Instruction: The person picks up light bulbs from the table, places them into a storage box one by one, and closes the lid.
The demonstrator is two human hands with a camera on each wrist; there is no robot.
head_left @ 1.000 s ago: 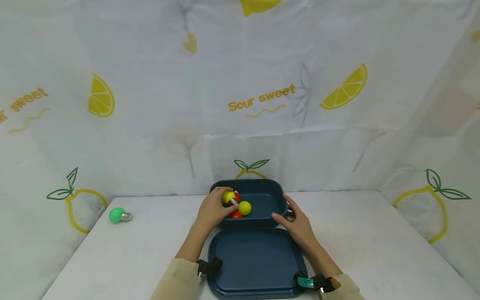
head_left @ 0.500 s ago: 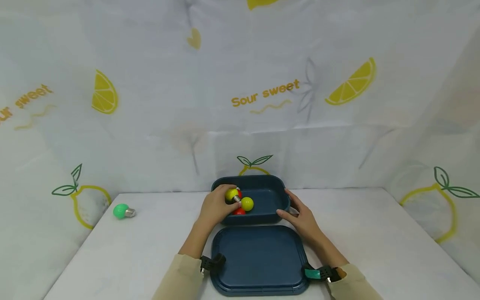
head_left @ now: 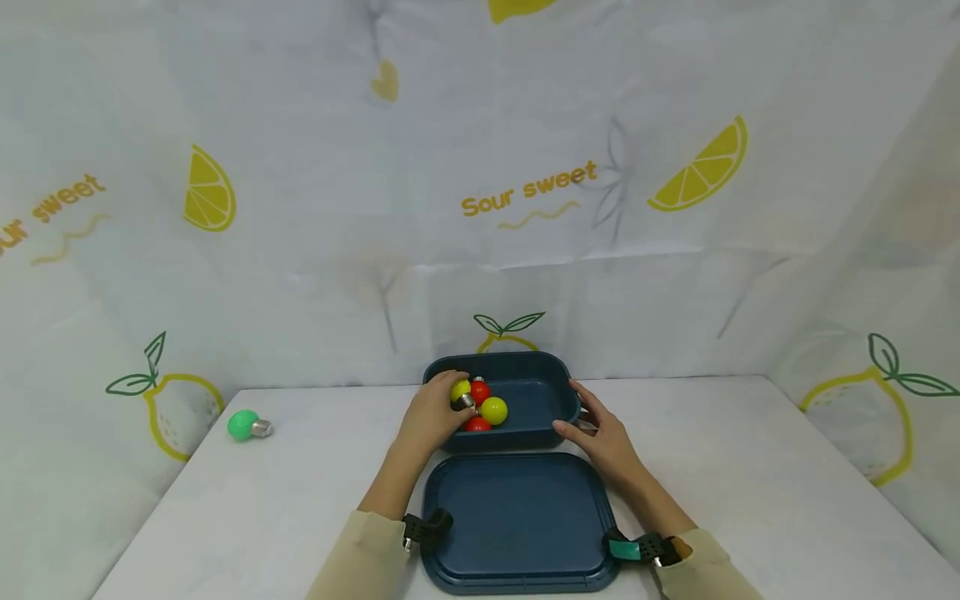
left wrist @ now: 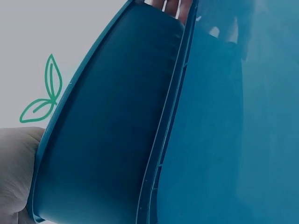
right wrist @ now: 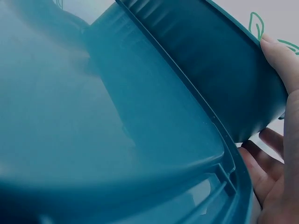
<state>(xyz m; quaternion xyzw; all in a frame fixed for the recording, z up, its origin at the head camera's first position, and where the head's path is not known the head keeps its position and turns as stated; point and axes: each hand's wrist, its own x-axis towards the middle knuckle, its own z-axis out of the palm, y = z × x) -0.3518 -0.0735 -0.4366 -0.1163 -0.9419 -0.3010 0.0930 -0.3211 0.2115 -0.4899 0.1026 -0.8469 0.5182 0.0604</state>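
Note:
A dark blue box (head_left: 543, 400) stands near the back of the table. Over its left side, my left hand (head_left: 429, 414) pinches a yellow light bulb (head_left: 460, 389) with a silver screw base. Close to that bulb, inside the box, lie a red bulb (head_left: 481, 391), another yellow bulb (head_left: 494, 410) and a second red bulb (head_left: 477, 424). My right hand (head_left: 606, 440) holds the box's right end, thumb at the near corner. The right wrist view shows fingers (right wrist: 261, 163) beside the box wall. In the left wrist view, the held bulb is hidden.
In front of the box, a dark blue lid (head_left: 521, 521) lies flat on the white table (head_left: 750, 483). A green bulb (head_left: 247, 425) rests at the far left. Behind the table hangs a white cloth (head_left: 315, 217) printed with lemons.
The yellow bulb in my left hand has shifted slightly left within the box, exposing more of the red bulb beside it. The right hand stays at the box's end.

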